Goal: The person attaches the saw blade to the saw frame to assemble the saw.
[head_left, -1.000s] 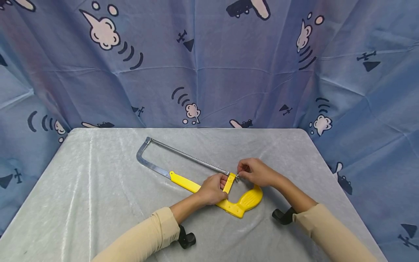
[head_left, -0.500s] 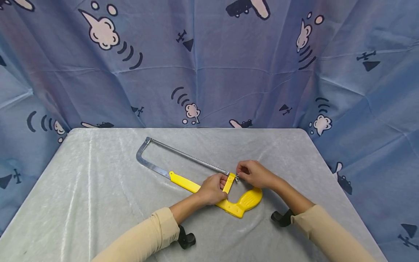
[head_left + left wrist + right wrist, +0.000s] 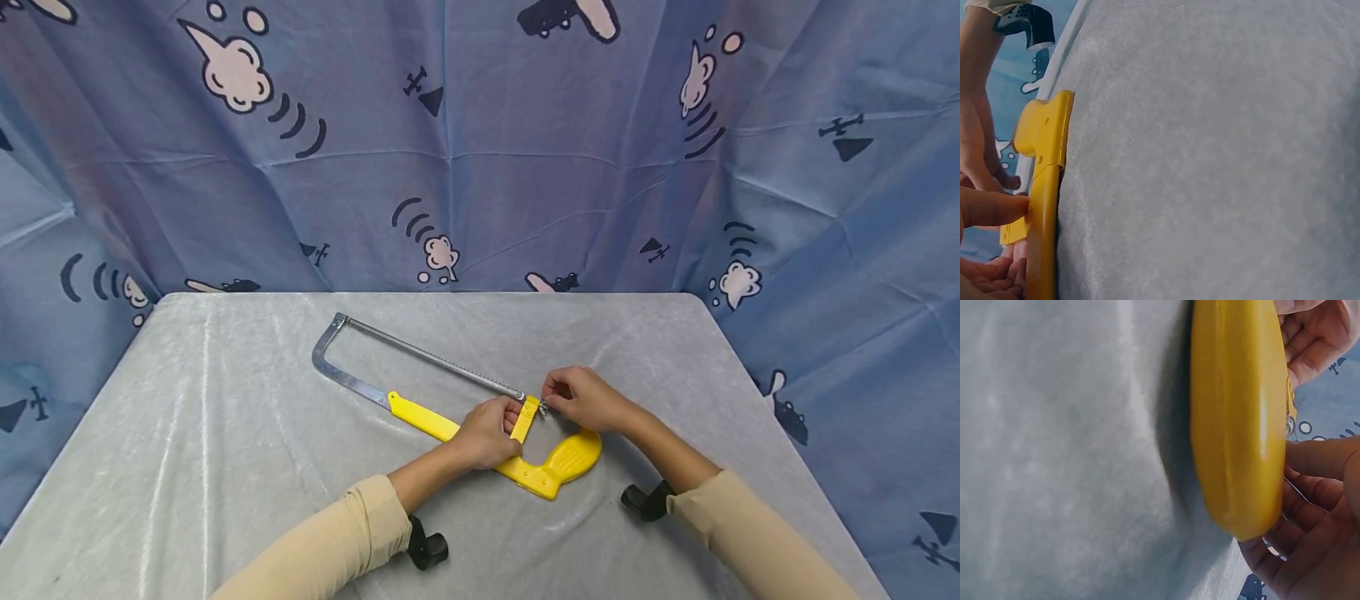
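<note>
A hacksaw (image 3: 427, 421) with a yellow frame and handle lies flat on the grey cloth, its toothed metal blade (image 3: 435, 358) along the far side. My left hand (image 3: 487, 435) grips the frame by its yellow upright, thumb on the near bar and fingers curled behind. The left thumb (image 3: 994, 208) presses on the yellow bar in the left wrist view. At the blade's handle end, my right hand (image 3: 588, 397) pinches a small metal wing nut (image 3: 543, 409) between thumb and index finger. The yellow handle (image 3: 1235, 419) hides that pinch in the right wrist view.
Light grey plush cloth (image 3: 247, 467) covers the table. A blue patterned curtain (image 3: 495, 192) hangs behind its far edge and along both sides. Black wrist-worn cameras (image 3: 429, 546) sit under both forearms, close over the cloth.
My right hand has dipped slightly toward me, with small finger movements at the wing nut, whose wings show at a changed angle. The left hand and the hacksaw stay in place.
</note>
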Tool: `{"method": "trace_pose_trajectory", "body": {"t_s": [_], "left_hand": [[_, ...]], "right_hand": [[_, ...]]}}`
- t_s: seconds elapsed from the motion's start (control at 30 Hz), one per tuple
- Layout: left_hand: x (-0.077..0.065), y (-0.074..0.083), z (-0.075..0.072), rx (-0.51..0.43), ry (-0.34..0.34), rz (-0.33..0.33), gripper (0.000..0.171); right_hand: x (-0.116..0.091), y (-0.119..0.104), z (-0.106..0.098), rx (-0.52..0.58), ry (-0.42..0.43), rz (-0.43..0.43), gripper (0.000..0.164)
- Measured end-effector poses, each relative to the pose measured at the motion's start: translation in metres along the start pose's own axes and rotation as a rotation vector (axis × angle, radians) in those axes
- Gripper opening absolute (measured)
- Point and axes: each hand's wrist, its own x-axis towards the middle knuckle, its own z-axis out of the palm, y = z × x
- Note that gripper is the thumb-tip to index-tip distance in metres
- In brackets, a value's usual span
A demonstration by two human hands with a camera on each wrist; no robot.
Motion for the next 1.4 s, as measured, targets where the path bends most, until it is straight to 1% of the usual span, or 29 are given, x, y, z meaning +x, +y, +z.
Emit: {"method": "trace_pose_trajectory", "body": {"t_s": [0.23, 0.43, 0.53, 0.63, 0.77, 1.1, 1.4], "left_hand": [[0.0007, 0.0000, 0.0000, 0.007, -0.005, -0.003, 0.041], [-0.0001, 0.0001, -0.0002, 0.015, -0.003, 0.005, 0.041], [-0.0001, -0.0004, 0.0000, 0.013, -0.003, 0.002, 0.041], [0.0008, -0.0010, 0.0002, 0.010, -0.003, -0.004, 0.041], [0.0018, -0.0013, 0.0004, 0.006, -0.004, -0.003, 0.041], [0.0021, -0.0004, -0.0004, 0.021, -0.006, -0.003, 0.041], [0.0008, -0.0005, -0.0003, 0.029, -0.003, 0.000, 0.040]], "right_hand": [[-0.0008, 0.0001, -0.0019, -0.007, 0.009, -0.010, 0.006], [-0.0018, 0.0025, -0.0031, -0.014, 0.004, -0.022, 0.009], [-0.0019, 0.0023, -0.0020, 0.003, -0.014, -0.005, 0.013], [-0.0015, 0.0019, 0.0001, 0.006, -0.028, 0.009, 0.020], [-0.0012, 0.0017, 0.0028, 0.003, -0.022, 0.017, 0.026], [-0.0016, -0.0001, 0.0028, 0.002, -0.012, 0.018, 0.024], [-0.0020, 0.0000, 0.0023, 0.007, -0.021, -0.009, 0.024]]}}
